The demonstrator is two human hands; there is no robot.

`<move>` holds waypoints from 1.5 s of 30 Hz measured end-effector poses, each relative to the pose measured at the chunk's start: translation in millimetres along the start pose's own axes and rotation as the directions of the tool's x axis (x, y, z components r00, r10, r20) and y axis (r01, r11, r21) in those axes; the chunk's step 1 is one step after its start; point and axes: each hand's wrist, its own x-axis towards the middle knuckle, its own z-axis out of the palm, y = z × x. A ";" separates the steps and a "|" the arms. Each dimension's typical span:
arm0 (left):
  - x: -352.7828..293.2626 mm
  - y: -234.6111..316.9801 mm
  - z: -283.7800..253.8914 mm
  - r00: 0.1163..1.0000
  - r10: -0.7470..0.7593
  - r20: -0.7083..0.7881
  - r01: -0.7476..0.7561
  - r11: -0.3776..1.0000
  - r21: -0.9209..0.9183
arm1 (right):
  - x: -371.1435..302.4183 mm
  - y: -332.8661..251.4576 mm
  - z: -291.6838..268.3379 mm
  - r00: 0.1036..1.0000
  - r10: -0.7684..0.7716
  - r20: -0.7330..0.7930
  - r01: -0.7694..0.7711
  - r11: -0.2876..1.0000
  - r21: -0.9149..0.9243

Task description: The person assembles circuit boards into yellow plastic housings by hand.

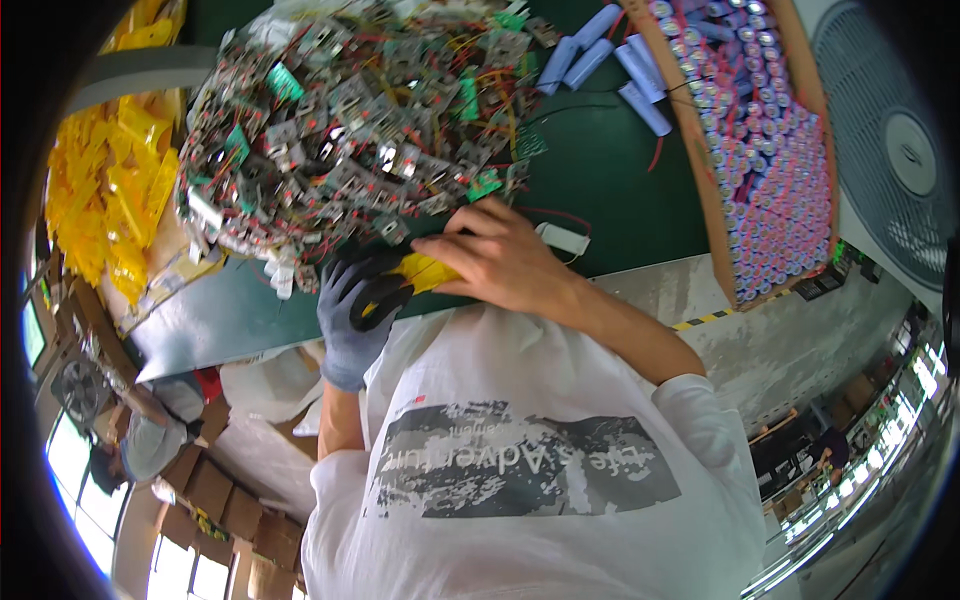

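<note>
At the near edge of the green table, my two hands meet over a small yellow-wrapped piece (428,272). My left hand (362,310), in a grey-blue glove with dark fingers, is closed round its left end. The bare fingers of my right hand (500,255) bend over its right end and press on it. Much of the piece is hidden by the fingers, so its exact kind does not show. Just beyond my hands lies a large heap of small circuit boards with wires (350,140). A white block with thin leads (563,238) rests right of my right hand.
Yellow plastic sheets (115,190) pile up at the far left. Several loose blue-purple cylindrical cells (600,55) lie at the far right, beside a cardboard box (700,150) packed with cells. A grey fan (890,140) stands beyond the box. Another person (150,440) is at lower left.
</note>
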 end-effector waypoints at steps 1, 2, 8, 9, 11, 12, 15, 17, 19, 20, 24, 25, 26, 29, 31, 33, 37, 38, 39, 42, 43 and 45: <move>-1.8 0.1 -1.4 1.000 0.002 0.001 -0.002 1.000 -0.002 | 1.6 -1.3 -0.4 1.000 0.003 -0.001 -0.003 1.000 0.009; -1.6 2.0 -3.5 0.999 0.035 -0.009 -0.034 0.999 0.033 | 2.2 -3.9 -1.7 1.000 0.012 -0.001 -0.012 1.000 0.014; -18.8 -11.5 -1.4 0.968 0.251 -0.008 -0.244 0.946 0.213 | -0.5 -14.1 6.0 0.998 0.055 -0.019 -0.055 0.998 -0.022; -19.3 -16.4 0.7 0.959 0.282 -0.010 -0.273 0.937 0.220 | -2.1 -16.6 4.3 0.995 0.098 -0.011 -0.098 0.995 -0.008; -22.6 -25.1 4.7 0.949 0.315 -0.016 -0.306 0.932 0.195 | -7.8 -20.7 6.5 0.988 0.155 0.004 -0.154 0.987 -0.035; -21.5 -28.0 5.8 0.945 0.327 -0.009 -0.320 0.931 0.177 | -8.5 -22.2 5.2 0.983 0.180 0.018 -0.179 0.982 -0.056; -17.4 -30.4 5.0 0.941 0.334 -0.045 -0.328 0.938 0.110 | -0.3 -34.2 -13.0 0.991 0.134 -0.014 -0.135 0.986 -0.094; -16.3 -32.2 6.5 0.953 0.295 -0.074 -0.289 0.953 0.089 | 2.4 -34.1 -45.6 0.985 0.145 -0.091 -0.153 0.984 -0.089; -15.1 -31.6 9.0 0.956 0.286 -0.060 -0.281 0.956 0.088 | -4.8 -21.9 -72.9 0.912 0.286 -0.293 -0.313 0.949 -0.047; -11.6 -30.4 9.7 0.958 0.286 -0.038 -0.281 0.955 0.089 | -6.9 -11.9 -86.4 0.816 0.408 -0.410 -0.451 0.893 -0.009; -9.5 -32.7 12.1 0.960 0.276 -0.054 -0.273 0.960 0.061 | 0.1 30.0 -113.6 0.654 0.522 -0.547 -0.737 0.601 -0.308; -11.3 -33.6 11.8 0.960 0.275 -0.060 -0.272 0.961 0.058 | 0.7 35.0 -113.0 0.706 0.510 -0.492 -0.708 0.481 -0.517; -13.1 -34.6 11.2 0.962 0.269 -0.044 -0.267 0.962 0.056 | 0.8 35.9 -111.2 0.709 0.506 -0.492 -0.705 0.479 -0.523; -13.8 -35.2 9.7 0.963 0.267 -0.044 -0.265 0.963 0.050 | 1.5 41.6 -99.7 0.676 0.538 -0.504 -0.729 0.384 -0.567; -15.5 -35.5 8.0 0.960 0.276 -0.055 -0.272 0.960 0.067 | 5.8 50.4 -98.7 0.662 0.585 -0.468 -0.738 0.400 -0.544; -16.6 -35.8 6.8 0.959 0.277 -0.049 -0.274 0.959 0.066 | 0.1 59.7 -97.2 0.703 0.584 -0.407 -0.707 0.509 -0.492; -21.7 -35.1 6.6 0.968 0.246 -0.054 -0.243 0.968 0.061 | 15.9 17.4 -103.0 0.611 0.679 -0.407 -0.748 0.664 -0.014; -18.9 -34.6 5.7 0.966 0.254 -0.054 -0.252 0.967 0.048 | 13.7 4.0 -102.0 0.536 0.757 -0.375 -0.723 0.640 0.259; -16.1 -32.5 4.5 0.965 0.255 -0.054 -0.253 0.966 0.048 | 6.1 0.3 -93.3 0.578 0.681 -0.450 -0.504 0.731 0.459; -17.5 -32.0 9.4 0.967 0.245 -0.066 -0.242 0.969 0.043 | 1.7 -35.8 -64.5 0.649 0.677 -0.348 -0.150 0.562 0.814; -16.3 -32.5 11.2 0.965 0.254 -0.072 -0.250 0.967 0.054 | 1.3 -29.5 -48.8 0.780 0.531 -0.331 -0.099 0.627 0.772; -11.9 -28.3 7.8 0.966 0.255 -0.052 -0.252 0.966 0.057 | -2.2 -29.2 -15.8 0.898 0.356 -0.260 -0.082 0.714 0.696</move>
